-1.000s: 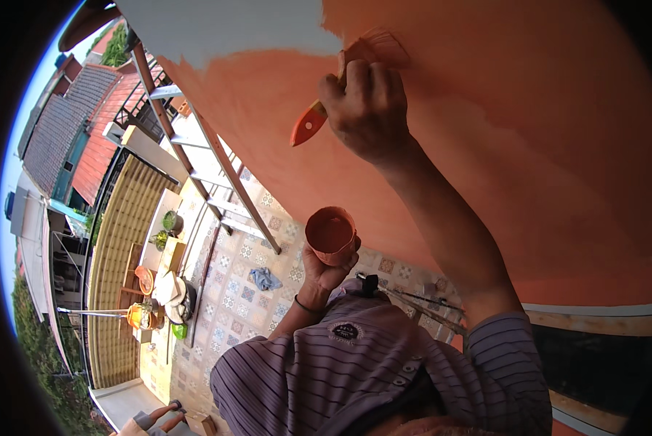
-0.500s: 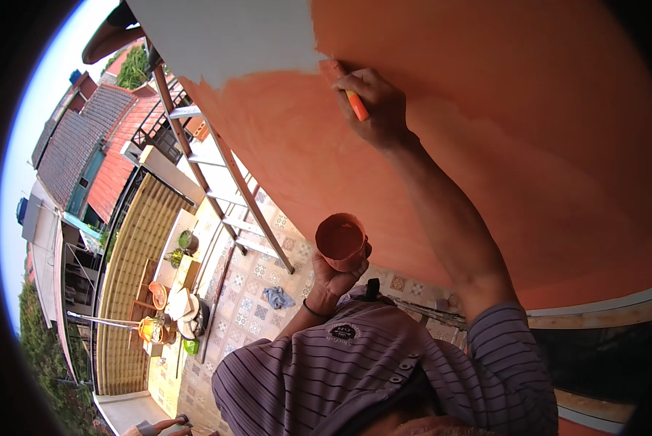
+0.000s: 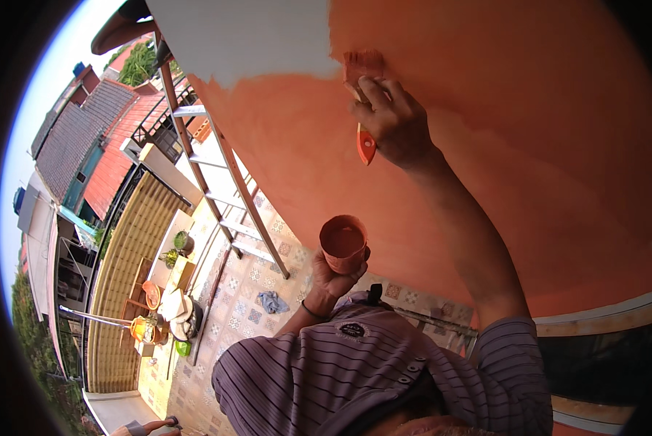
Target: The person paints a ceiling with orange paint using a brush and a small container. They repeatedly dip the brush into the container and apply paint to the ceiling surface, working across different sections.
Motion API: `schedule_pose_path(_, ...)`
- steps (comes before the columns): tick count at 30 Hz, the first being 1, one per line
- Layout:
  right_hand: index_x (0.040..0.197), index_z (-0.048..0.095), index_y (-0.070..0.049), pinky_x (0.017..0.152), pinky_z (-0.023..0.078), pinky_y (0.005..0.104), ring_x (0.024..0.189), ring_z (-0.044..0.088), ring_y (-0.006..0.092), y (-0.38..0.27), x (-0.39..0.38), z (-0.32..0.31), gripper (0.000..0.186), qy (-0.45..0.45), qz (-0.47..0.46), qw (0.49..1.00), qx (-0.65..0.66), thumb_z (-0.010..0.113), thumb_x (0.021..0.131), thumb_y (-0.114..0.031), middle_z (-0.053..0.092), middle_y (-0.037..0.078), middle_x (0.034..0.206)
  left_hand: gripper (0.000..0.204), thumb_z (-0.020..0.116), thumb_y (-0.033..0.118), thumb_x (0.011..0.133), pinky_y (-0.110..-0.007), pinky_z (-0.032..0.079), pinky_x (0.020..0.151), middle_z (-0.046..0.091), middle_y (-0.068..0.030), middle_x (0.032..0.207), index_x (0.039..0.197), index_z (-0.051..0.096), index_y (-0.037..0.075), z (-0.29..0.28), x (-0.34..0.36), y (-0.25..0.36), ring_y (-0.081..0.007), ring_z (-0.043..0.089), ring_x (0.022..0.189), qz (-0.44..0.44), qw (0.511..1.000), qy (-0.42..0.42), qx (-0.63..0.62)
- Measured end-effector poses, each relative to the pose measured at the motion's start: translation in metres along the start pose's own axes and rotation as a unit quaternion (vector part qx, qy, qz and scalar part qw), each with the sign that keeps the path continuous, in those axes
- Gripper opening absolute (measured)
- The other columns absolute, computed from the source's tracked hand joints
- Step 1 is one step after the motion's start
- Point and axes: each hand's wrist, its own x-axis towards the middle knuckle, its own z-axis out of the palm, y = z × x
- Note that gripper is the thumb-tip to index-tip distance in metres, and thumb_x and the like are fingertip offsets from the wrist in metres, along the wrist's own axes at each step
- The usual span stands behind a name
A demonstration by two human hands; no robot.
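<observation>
With its fingers closed round the handle, my right hand [image 3: 393,120] holds a flat paintbrush [image 3: 367,145]. The brush's reddish bristles rest against the wall, close to the border of the orange paint [image 3: 442,189] and the pale grey unpainted area [image 3: 246,36]. Lower down, in front of my body, my left hand [image 3: 332,280] grips a round cup [image 3: 344,258] from below and the side. Reddish-orange paint is inside the cup, and its outside is smeared with the same colour.
A metal stepladder [image 3: 231,185] stands left of the wall, with part of a person's foot [image 3: 122,33] near its top. A blue cloth [image 3: 274,301] lies on the patterned tile floor. Plants, bowls and a bucket [image 3: 146,330] sit by the bamboo-like fence [image 3: 133,276].
My right hand has moved a little right, carrying the brush onto the orange side, and its handle has turned more upright. The cup stays in my left hand at nearly the same place.
</observation>
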Motion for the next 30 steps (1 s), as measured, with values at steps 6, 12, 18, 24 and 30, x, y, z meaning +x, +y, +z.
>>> schedule_pose_path(6,0.094,0.076,-0.013,0.071,0.06,0.0322,0.092,0.071,0.0241,-0.036,-0.049,0.018,0.017,-0.139,0.085,0.951,0.264,0.075,0.082,-0.001,0.071,0.003,0.101,0.06,0.068,0.047,0.091,-0.055,0.06,0.098,0.062,-0.0194,0.133,0.138,0.061,0.01,-0.003,0.006,-0.002,-0.0347,0.06,0.126,-0.015,0.998,-0.058,0.004)
schedule_pose_path(12,0.098,0.077,-0.013,0.067,0.06,0.0349,0.084,0.072,0.0232,0.032,-0.074,-0.115,0.024,-0.112,0.143,0.948,0.26,0.08,0.079,0.001,0.071,0.004,0.1,0.062,0.07,0.048,0.09,-0.057,0.06,0.098,0.061,-0.0192,0.134,0.138,0.061,0.011,-0.011,0.023,0.005,-0.035,0.059,0.127,-0.076,0.996,-0.038,-0.032)
schedule_pose_path(18,0.1,0.076,-0.012,0.063,0.06,0.037,0.085,0.072,0.0257,0.041,-0.134,-0.267,0.025,-0.231,0.164,0.958,0.039,0.083,0.077,-0.004,0.067,0.009,0.097,0.063,0.074,0.047,0.09,-0.057,0.06,0.099,0.058,-0.0193,0.138,0.139,0.06,0.011,-0.011,0.058,-0.015,-0.0355,0.057,0.13,-0.154,0.987,-0.04,-0.015)
schedule_pose_path(24,0.105,0.074,-0.011,0.068,0.059,0.0376,0.085,0.072,0.0276,-0.002,-0.223,-0.383,0.026,-0.343,0.35,0.863,-0.124,0.084,0.082,-0.006,0.069,0.01,0.098,0.062,0.075,0.047,0.093,-0.056,0.061,0.101,0.056,-0.0193,0.142,0.141,0.06,0.01,-0.012,0.084,-0.041,-0.0363,0.056,0.132,-0.25,0.967,-0.057,-0.007)
schedule_pose_path(30,0.119,0.069,-0.008,0.075,0.058,0.039,0.087,0.074,0.0335,-0.095,-0.3,-0.468,0.021,-0.261,0.542,0.786,-0.138,0.074,0.098,-0.003,0.074,0.016,0.101,0.061,0.074,0.045,0.096,-0.055,0.061,0.102,0.054,-0.0187,0.145,0.143,0.06,0.008,-0.013,0.094,-0.063,-0.036,0.054,0.136,-0.316,0.946,-0.058,0.028)
